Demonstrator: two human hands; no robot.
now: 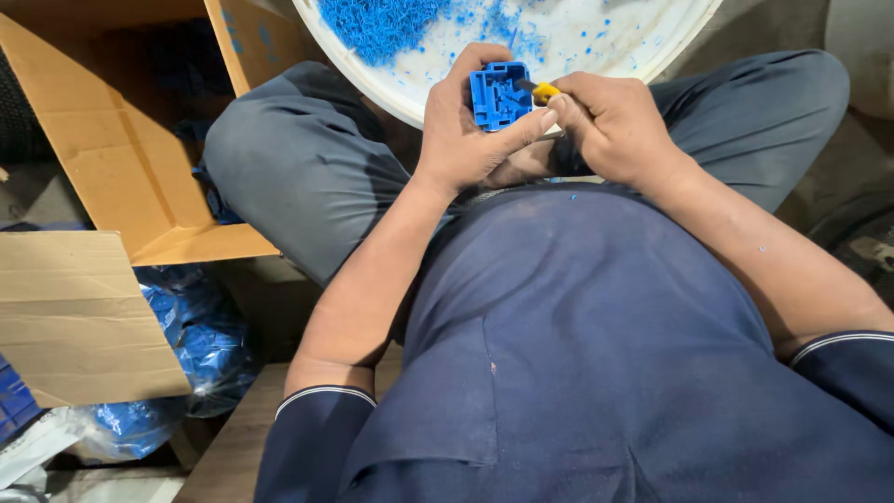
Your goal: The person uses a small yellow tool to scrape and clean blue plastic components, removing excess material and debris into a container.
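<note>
Your left hand (463,140) is closed around a small blue plastic part (498,95), a boxy moulded piece with ribs and openings on the face turned up toward you. The fingers curl over its far edge and the thumb presses along its near right side, so the part is pinned square and cannot twist while you work on it.

Your right hand (610,126) is shut in a tight pinch on a small yellow-handled tool (545,91). Only the yellow tip shows past your fingers, touching the right edge of the blue part; whether a blade is out I cannot tell — your fingers hide it. The two hands meet knuckle to thumb, which steadies the tool against the piece.

You hold the work just over the near rim of a wide white tub (596,56), and that placement reads as deliberate: the tub's floor carries a heap of blue shavings (382,23) and scattered blue flecks, so anything that comes off the part would drop into it rather than onto your lap. You sit cross-legged, the tub resting between your knees.

To your left stands an open cardboard box (121,158) with dark blue pieces dimly visible inside. Below it lies a clear plastic bag of blue parts (200,340) — both within easy reach of the left arm.
</note>
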